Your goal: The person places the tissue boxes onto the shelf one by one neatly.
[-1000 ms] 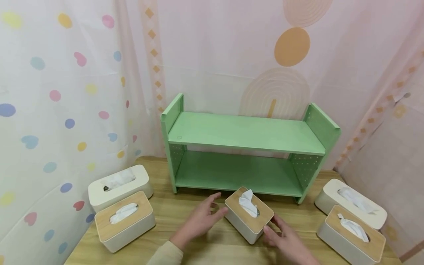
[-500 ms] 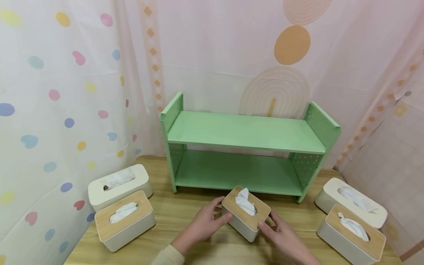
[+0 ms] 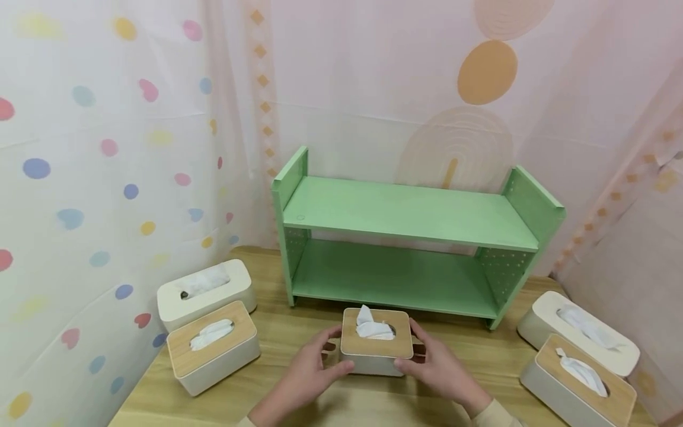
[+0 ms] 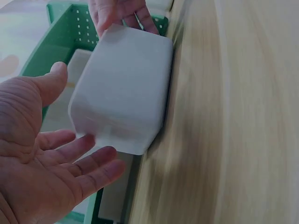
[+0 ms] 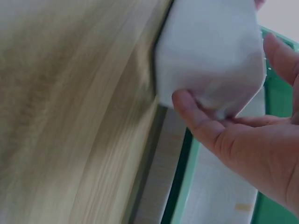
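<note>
A small tissue box (image 3: 373, 363) with a wooden lid and pale sides stands squarely on the table in front of the green shelf, a white tissue sticking out of its slot. My right hand (image 3: 443, 366) grips its right end, thumb at the near corner and fingers along the side. On the other end is my left hand (image 3: 308, 369), its fingers loosely extended. In the left wrist view the left hand's fingertips (image 4: 86, 141) meet the box's end, while the thumb stands apart. The right wrist view has a finger (image 5: 189, 105) of the right hand against the box's lower corner.
The two-tier green shelf (image 3: 411, 213) stands at the back of the wooden table (image 3: 283, 338). At left are a white tissue box (image 3: 173, 311) and a wooden-lidded one (image 3: 229, 359). Another white box (image 3: 539, 323) and wooden-lidded box (image 3: 555, 379) stand at right. Curtains (image 3: 347, 71) hang behind.
The small tissue box has turned from a slant to face straight on and shifted a little left. Both hands have moved with it. The head view has swung slightly left.
</note>
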`<state>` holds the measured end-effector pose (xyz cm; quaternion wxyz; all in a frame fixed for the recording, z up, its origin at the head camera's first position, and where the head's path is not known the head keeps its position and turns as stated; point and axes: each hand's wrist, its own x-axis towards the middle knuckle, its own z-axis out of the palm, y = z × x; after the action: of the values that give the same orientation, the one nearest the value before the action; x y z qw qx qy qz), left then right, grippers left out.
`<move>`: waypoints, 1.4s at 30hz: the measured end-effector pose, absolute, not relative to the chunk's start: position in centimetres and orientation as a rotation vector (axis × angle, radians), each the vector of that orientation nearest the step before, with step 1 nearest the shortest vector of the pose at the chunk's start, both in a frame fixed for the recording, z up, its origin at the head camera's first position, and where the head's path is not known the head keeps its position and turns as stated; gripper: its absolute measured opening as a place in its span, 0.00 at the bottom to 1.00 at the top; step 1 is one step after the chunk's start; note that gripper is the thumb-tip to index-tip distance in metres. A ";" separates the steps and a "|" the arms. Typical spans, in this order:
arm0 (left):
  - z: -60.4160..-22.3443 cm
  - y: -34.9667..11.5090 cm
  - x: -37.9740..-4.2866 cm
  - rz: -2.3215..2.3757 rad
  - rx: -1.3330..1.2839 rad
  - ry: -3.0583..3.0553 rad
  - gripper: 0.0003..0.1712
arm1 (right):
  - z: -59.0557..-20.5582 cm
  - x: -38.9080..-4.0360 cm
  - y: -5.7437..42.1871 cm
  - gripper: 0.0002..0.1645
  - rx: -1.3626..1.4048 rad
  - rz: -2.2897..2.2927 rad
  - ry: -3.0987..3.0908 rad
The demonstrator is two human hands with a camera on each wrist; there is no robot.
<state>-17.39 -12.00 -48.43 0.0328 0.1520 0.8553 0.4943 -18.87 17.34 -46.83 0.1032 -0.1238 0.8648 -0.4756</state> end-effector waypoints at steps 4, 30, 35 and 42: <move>-48.7 -12.4 -17.9 1.521 0.386 2.675 0.49 | -47.1 -19.4 17.3 0.63 -0.503 -1.382 2.513; -50.4 -14.8 -19.4 1.497 0.465 2.704 0.55 | -47.8 -21.1 18.3 0.60 -0.617 -1.356 2.474; -50.6 -15.1 -19.6 1.552 0.477 2.632 0.53 | -48.2 -21.3 18.7 0.59 -0.648 -1.403 2.419; -50.6 -15.2 -19.7 1.687 0.518 2.434 0.54 | -48.5 -21.2 18.6 0.62 -0.589 -1.505 2.270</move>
<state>-19.72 -15.18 -50.61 0.0675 0.1718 0.8078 0.5598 -21.15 18.64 -48.54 0.1765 -0.2079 0.8019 -0.5316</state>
